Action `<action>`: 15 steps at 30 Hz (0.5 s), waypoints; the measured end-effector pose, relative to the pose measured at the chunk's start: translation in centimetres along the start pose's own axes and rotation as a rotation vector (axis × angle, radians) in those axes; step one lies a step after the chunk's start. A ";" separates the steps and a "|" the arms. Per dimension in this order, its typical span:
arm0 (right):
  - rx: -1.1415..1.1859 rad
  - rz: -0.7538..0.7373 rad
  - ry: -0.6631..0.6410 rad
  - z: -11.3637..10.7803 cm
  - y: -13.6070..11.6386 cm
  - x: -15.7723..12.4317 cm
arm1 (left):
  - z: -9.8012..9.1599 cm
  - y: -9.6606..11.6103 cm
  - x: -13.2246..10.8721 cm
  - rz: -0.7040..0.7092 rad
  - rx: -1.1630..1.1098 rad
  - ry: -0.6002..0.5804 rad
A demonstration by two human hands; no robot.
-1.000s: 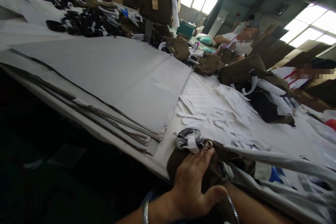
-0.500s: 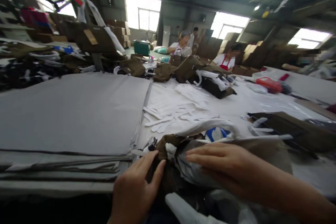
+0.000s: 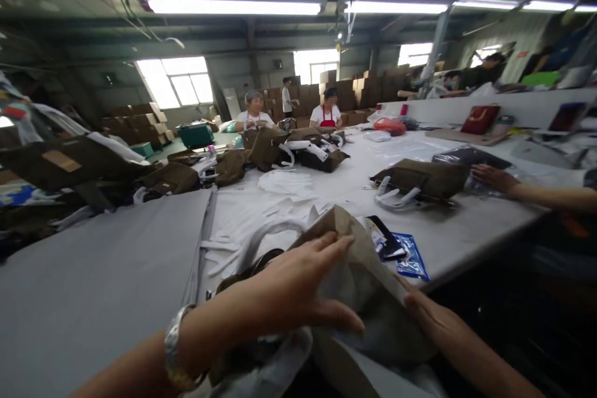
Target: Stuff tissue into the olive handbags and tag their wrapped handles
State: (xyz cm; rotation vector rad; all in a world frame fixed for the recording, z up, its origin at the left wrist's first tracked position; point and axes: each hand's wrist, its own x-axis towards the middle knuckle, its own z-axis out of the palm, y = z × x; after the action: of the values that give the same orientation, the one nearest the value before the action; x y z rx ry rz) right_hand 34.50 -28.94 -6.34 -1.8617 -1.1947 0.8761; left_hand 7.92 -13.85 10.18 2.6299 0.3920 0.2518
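Observation:
Right in front of me lies a brown handbag (image 3: 368,286), with a beige-grey inner face turned up and a handle (image 3: 261,236) wrapped in white. Over the bag reaches my left hand (image 3: 303,280), fingers stretched and thumb spread, nothing gripped; a silvery bracelet is on that wrist. My right hand (image 3: 426,314) has its fingers closed round the bag's right edge; part of the grip is hidden. Beyond the bag are a blue-edged clear packet (image 3: 411,256) and a dark flat piece (image 3: 386,237) with white paper on it.
White strips (image 3: 224,255) lie on the white table. Another brown handbag (image 3: 420,180) stands to the right, where a co-worker's hand (image 3: 494,179) touches clear plastic. More brown bags (image 3: 270,149) line the back. Grey sheets (image 3: 116,261) cover the left side.
The view has swung right. My left hand has moved from the bag's left side to over its middle, opening out; my right hand has gone to its right edge. The beige-grey face now stands up.

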 end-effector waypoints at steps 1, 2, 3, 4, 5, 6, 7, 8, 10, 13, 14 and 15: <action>0.103 -0.017 -0.045 0.8 0.1 -0.1 | 0.7 -0.3 0.7 -0.013 0.025 -0.047; 0.220 -0.034 -0.091 1.5 -0.2 -0.2 | 1.5 -0.6 1.2 -0.025 0.031 -0.096; 0.353 -0.046 -0.147 2.2 -0.8 -0.4 | 2.4 -0.9 1.4 -0.036 0.022 -0.143; 0.495 -0.054 -0.211 2.8 -1.8 -0.6 | 3.5 -1.1 1.5 -0.050 0.005 -0.181; 0.641 -0.055 -0.279 3.4 -3.1 -0.8 | 4.6 -1.2 1.4 -0.068 -0.012 -0.201; 0.771 -0.058 -0.336 3.8 -4.6 -1.1 | 5.7 -1.3 1.3 -0.091 -0.022 -0.196; 0.859 -0.083 -0.356 4.0 -6.1 -1.4 | 6.7 -1.4 1.1 -0.113 -0.026 -0.166; 0.898 -0.131 -0.350 4.0 -7.5 -1.7 | 7.5 -1.5 0.9 -0.126 -0.024 -0.113; 0.854 -0.288 -0.360 3.5 -9.8 -2.1 | 8.7 -1.7 0.3 -0.114 -0.020 0.039; 0.653 -0.517 -0.368 2.5 -10.6 -1.8 | 8.6 -2.1 -0.7 -0.068 -0.069 0.276; 0.583 -0.566 -0.257 2.4 -10.1 -1.5 | 8.2 -2.3 -1.1 -0.066 -0.101 0.349; 0.514 -0.591 -0.067 2.3 -9.4 -0.9 | 7.7 -2.4 -1.5 -0.076 -0.131 0.412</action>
State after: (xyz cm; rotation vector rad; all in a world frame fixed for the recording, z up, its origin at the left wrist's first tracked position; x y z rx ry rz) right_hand 28.26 -26.58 0.75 -0.9990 -1.3079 0.8060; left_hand 7.84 -15.48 2.13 2.4201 0.5868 0.7720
